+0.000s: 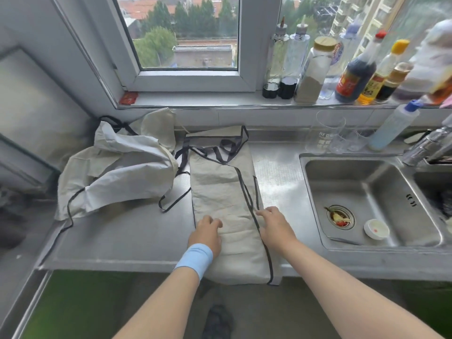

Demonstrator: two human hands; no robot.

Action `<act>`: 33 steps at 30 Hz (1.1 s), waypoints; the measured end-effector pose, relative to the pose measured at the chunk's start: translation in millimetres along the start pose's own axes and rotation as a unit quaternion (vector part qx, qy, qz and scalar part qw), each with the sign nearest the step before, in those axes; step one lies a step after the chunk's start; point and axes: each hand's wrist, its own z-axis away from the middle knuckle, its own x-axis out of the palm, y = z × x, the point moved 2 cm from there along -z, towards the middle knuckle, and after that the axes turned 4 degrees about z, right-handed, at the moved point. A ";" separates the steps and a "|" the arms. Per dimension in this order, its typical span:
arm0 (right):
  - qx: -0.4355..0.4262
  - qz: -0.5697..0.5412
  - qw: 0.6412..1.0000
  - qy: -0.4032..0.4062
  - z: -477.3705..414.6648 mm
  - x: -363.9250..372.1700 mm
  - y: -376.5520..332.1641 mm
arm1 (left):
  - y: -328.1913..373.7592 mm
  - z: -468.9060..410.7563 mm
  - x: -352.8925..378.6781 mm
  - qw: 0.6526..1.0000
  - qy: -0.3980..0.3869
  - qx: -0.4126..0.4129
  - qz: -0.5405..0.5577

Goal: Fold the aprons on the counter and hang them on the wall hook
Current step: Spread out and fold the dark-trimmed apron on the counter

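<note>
Folded apron (220,192): cream with dark trim, lying as a long narrow strip at centre frame on the steel bench (137,238). Near end hangs over the bench's front edge, far end reaches the wall under the window, and the dark ties are bunched on its upper part.

Left hand (206,232), with a blue wristband (195,258), is on the strip's left edge. Fingers (215,222) are curled down onto the cloth; cannot tell if they actually grip it.

Right hand (274,223) is at the strip's right edge, fingers (260,212) pinching the trimmed border.

Second apron (117,172): crumpled heap, left of centre on the bench, just beside the folded one, with a tie trailing toward the front edge.

Sink (367,182) at right, with a small white lid (376,229) in the basin near the drain. Clear glasses (329,133) stand behind the sink and a faucet (425,145) is at far right. Sauce bottles (354,69) line the window sill, upper right.
</note>
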 end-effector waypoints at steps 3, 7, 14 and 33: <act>0.103 0.055 0.992 -0.041 26.4 3.5 1.2 | -13.9 32.9 1.5 0.985 -0.017 -0.174 0.007; 0.190 0.044 0.978 -0.069 52.4 21.5 3.1 | -29.7 70.5 26.1 0.947 -0.067 -0.299 0.094; 0.126 0.121 0.985 0.010 73.9 38.6 5.4 | -34.8 93.8 59.1 0.786 0.031 -0.389 0.479; -0.219 0.223 0.948 -0.059 120.0 31.8 -56.8 | -14.8 111.6 -17.0 0.734 -0.127 -0.213 0.632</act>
